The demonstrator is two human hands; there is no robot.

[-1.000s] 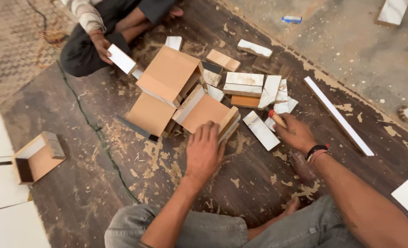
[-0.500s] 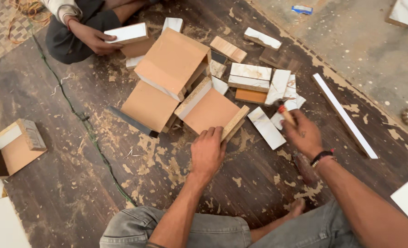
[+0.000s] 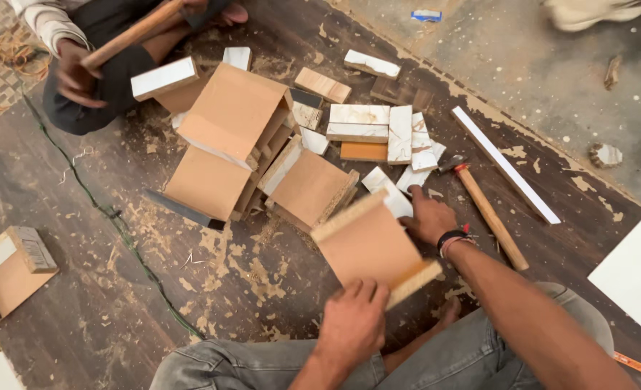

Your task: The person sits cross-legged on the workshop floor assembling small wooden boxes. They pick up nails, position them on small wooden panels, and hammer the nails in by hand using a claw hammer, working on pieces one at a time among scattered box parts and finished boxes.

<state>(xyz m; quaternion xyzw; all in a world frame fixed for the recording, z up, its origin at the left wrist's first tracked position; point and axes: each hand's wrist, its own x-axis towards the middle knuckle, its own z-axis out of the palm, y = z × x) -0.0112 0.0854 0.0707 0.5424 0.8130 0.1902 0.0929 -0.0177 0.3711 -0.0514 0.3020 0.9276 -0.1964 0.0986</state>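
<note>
Fingers of left hand (image 3: 353, 321) and right hand (image 3: 429, 217) closed on tan board (image 3: 367, 242), hammer (image 3: 486, 209) just beside.

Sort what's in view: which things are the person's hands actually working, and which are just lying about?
In hand:
- tan square wooden board, raised off the floor, gripped by left hand at its near edge and right hand at its far edge

Lying about:
- wooden-handled hammer beside the right hand
- long white strip
- white-faced offcuts
- stacked tan panels
- open wooden box
</note>
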